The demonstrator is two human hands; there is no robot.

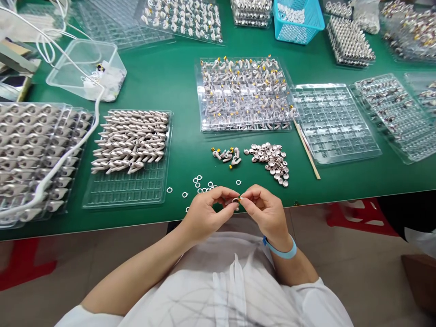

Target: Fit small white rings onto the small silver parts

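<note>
Above the table's front edge, my left hand [207, 211] and my right hand [267, 213] meet, fingertips pinched together. Between them is a small round part with a yellow tab [235, 200], mostly covered by the fingers. My left thumb and forefinger grip its round side; my right fingertips close at the yellow tab. White rings [198, 185] lie loose just beyond my left hand. Farther out are several small curved earpiece-like parts with yellow tabs [235, 158]. A pile of small round metallic caps [272, 161] lies beyond my right hand.
A clear tray of yellow-tabbed parts [245, 93] stands ahead. Trays of grey-beige shells [132, 138] are at left, near a clear plastic bin [85, 75] and a white cable [68, 152]. A thin stick [308, 152] touches a clear tray [340, 122]. A blue basket [298, 27] stands behind.
</note>
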